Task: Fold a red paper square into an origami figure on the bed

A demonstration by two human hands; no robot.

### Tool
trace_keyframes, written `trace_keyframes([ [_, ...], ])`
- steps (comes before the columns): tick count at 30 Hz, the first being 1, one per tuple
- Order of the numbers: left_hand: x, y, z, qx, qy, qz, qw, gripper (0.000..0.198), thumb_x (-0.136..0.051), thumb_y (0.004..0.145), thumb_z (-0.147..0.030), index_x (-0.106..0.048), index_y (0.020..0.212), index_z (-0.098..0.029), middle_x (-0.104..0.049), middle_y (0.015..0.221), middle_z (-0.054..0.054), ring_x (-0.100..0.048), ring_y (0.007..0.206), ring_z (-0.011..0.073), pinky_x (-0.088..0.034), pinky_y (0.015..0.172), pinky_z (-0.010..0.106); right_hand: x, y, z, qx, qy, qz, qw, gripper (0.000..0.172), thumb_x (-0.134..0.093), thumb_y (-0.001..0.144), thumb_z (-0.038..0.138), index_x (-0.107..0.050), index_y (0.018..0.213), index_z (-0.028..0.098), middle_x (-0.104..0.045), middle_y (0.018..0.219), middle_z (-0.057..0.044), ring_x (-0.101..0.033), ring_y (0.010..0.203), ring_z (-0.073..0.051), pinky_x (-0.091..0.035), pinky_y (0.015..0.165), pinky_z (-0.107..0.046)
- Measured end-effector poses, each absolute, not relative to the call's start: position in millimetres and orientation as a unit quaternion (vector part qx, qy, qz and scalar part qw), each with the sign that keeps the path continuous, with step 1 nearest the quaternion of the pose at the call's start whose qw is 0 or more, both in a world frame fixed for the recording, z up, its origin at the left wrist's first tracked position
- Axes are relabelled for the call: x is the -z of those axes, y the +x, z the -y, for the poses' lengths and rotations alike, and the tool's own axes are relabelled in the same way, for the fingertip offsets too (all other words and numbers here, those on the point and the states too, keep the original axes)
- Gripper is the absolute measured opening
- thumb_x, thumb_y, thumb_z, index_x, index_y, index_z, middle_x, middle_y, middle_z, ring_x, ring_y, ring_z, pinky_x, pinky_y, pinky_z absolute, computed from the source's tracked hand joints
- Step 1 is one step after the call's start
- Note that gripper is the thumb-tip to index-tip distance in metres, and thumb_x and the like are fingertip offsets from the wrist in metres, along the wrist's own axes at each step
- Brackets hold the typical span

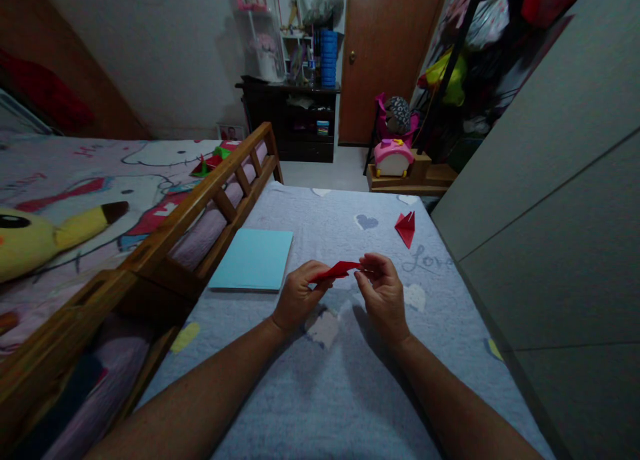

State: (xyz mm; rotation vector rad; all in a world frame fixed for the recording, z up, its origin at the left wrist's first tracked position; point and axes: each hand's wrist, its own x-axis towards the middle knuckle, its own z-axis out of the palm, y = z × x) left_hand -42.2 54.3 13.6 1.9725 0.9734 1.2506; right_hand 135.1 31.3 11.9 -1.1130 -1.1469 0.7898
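Both my hands hold a small folded piece of red paper (pixel 340 271) a little above a grey-blue bedspread (pixel 320 380). My left hand (pixel 299 295) pinches its left end with closed fingers. My right hand (pixel 383 292) pinches its right end, fingers curled. A second folded red paper shape (pixel 406 228) lies on the bedspread beyond my right hand. A stack of light blue paper sheets (pixel 254 260) lies flat to the left of my left hand.
A wooden bed rail (pixel 200 203) runs along the left, with a cartoon-print bed and a yellow plush toy (pixel 35 237) beyond. A grey wall (pixel 550 213) borders the right. Farther off stand a dark shelf unit (pixel 300 120), a brown door and a pink toy (pixel 394 157).
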Motion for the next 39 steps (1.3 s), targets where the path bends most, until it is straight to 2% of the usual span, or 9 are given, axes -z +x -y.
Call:
trace_keyframes([
  [5,-15.2,-41.4,-53.3,-0.465,0.744,-0.376,0.297,0.011,-0.063,0.092,-0.023,-0.072,0.097,-0.018,-0.068,0.084,0.002,-0.063,0.08,0.0155,-0.048,0.072,0.025,-11.4,133.8,-32.8,-0.372,-0.479,0.485,0.631,0.018,-0.069,0.083,0.023,-0.062,0.1,0.024,-0.068,0.099,-0.003,-0.067,0.093,-0.019,-0.055,0.088,-0.037],
  [15,-15.4,-40.3,-53.2,-0.461,0.736,-0.385,0.313,0.01,-0.063,0.091,-0.021,-0.072,0.094,-0.018,-0.068,0.084,0.002,-0.064,0.08,0.0158,-0.048,0.074,0.026,-7.3,137.2,-32.9,-0.339,-0.496,0.507,0.617,0.012,-0.066,0.085,0.024,-0.065,0.098,0.023,-0.066,0.092,-0.002,-0.065,0.084,-0.017,-0.054,0.079,-0.033],
  [21,-15.5,-39.9,-53.1,-0.455,0.735,-0.39,0.318,0.013,-0.064,0.09,-0.022,-0.073,0.098,-0.018,-0.069,0.088,0.004,-0.065,0.083,0.0174,-0.05,0.076,0.028,-13.5,137.6,-30.4,-0.316,-0.488,0.545,0.604,0.008,-0.062,0.088,0.023,-0.066,0.095,0.023,-0.066,0.092,-0.002,-0.064,0.085,-0.017,-0.053,0.077,-0.032],
  [34,-14.7,-39.7,-53.4,-0.446,0.743,-0.397,0.301,0.014,-0.062,0.089,-0.02,-0.073,0.099,-0.019,-0.07,0.093,0.005,-0.064,0.086,0.0184,-0.049,0.078,0.028,-26.8,135.8,-25.8,-0.25,-0.462,0.606,0.597,0.016,-0.059,0.089,0.014,-0.068,0.097,0.025,-0.063,0.097,-0.003,-0.062,0.093,-0.017,-0.054,0.075,-0.03],
  [39,-13.9,-39.7,-52.1,-0.441,0.737,-0.423,0.29,0.015,-0.062,0.091,-0.025,-0.072,0.097,-0.017,-0.069,0.087,0.005,-0.062,0.08,0.0174,-0.047,0.074,0.027,-20.2,134.1,-25.9,-0.273,-0.479,0.572,0.608,0.02,-0.064,0.088,0.018,-0.064,0.106,0.024,-0.067,0.101,-0.003,-0.067,0.085,-0.016,-0.057,0.077,-0.032],
])
